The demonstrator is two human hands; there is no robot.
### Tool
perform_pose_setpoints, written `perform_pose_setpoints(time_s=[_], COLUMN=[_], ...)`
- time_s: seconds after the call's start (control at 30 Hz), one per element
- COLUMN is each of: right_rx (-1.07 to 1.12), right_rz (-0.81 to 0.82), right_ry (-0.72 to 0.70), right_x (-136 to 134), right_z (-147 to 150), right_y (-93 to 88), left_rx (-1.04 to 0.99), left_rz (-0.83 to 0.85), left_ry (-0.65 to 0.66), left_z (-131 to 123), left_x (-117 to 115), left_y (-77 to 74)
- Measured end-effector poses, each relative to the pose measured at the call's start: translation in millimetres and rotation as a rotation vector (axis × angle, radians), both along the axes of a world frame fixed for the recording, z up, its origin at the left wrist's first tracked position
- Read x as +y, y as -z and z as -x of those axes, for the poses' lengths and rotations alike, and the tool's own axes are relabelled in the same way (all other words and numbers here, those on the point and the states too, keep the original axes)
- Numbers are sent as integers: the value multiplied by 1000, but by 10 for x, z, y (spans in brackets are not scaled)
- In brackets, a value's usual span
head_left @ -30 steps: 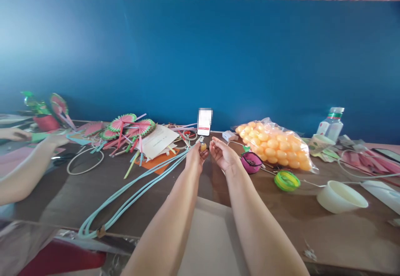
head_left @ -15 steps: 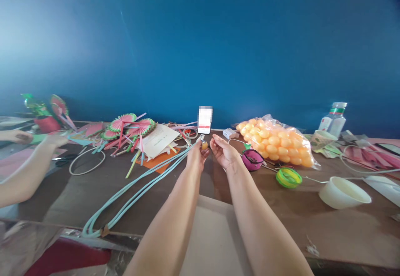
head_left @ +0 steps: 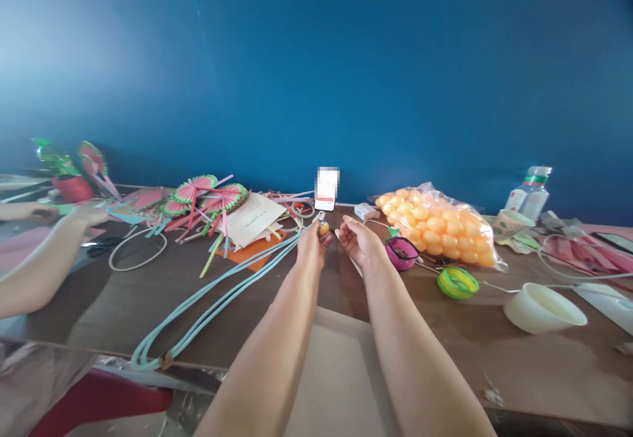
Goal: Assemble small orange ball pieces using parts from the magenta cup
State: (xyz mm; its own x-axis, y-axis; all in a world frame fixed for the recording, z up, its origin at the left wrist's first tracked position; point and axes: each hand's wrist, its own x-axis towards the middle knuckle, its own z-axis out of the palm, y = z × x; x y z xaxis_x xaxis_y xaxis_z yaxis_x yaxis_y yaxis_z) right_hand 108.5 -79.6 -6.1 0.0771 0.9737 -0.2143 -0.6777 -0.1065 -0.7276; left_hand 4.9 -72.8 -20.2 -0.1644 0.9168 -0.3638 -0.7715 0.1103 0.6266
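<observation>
My left hand (head_left: 310,244) is closed around a small round golden-orange object (head_left: 323,228) with a clear or shiny piece at its top; its exact kind is too small to tell. Beside it, a short gap away, my right hand (head_left: 362,242) has its fingers loosely curled and apart, and I see nothing held in them. A thin whitish stick (head_left: 355,268) shows just below the right hand, partly hidden by it. Behind both hands a phone (head_left: 326,194) stands upright with its screen lit.
Pale blue tubing (head_left: 212,312), paper fans (head_left: 195,190) and a paper sheet (head_left: 254,218) lie left. To the right are a bag of orange balls (head_left: 440,226), a purple pouch (head_left: 401,254), a green-yellow coil (head_left: 457,283) and a white bowl (head_left: 544,308). Another person's arm (head_left: 44,265) reaches in at left.
My right hand has shifted slightly right, away from the left hand, and the whitish stick below it now shows. The left hand keeps the golden-orange object. The view has moved slightly.
</observation>
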Motion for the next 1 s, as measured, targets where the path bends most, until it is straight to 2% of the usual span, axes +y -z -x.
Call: perform_pose_setpoints(time_s=[0.13, 0.2, 0.3, 0.4, 0.5, 0.63, 0.83, 0.93, 1.0], right_rx=[-358, -584, -1042, -1489, -1713, -1831, -1857, -1730, -1481], right_rz=[18, 21, -37, -81, -22, 17, 15, -59, -138], right_ry=[168, 171, 84, -87, -231, -277, -297, -169, -50], right_x=[35, 59, 81, 75, 47, -2, -38, -14, 4], right_z=[-27, -32, -37, -22, 26, 106, 124, 84, 69], right_y=[83, 132, 194, 243, 270, 250, 218, 223, 207], left_rx=[9, 19, 45, 54, 46, 38, 22, 29, 37], left_rz=[15, 26, 40, 49, 54, 69, 74, 78, 75], left_ry=[-229, -311, -344, -319, -306, -294, -266, -257, -248], left_z=[76, 111, 132, 122, 104, 90, 80, 75, 72], left_x=[23, 27, 24, 21, 23, 21, 17, 33, 44], left_y=[-5, -16, -34, -40, -33, -27, -39, -21, -2])
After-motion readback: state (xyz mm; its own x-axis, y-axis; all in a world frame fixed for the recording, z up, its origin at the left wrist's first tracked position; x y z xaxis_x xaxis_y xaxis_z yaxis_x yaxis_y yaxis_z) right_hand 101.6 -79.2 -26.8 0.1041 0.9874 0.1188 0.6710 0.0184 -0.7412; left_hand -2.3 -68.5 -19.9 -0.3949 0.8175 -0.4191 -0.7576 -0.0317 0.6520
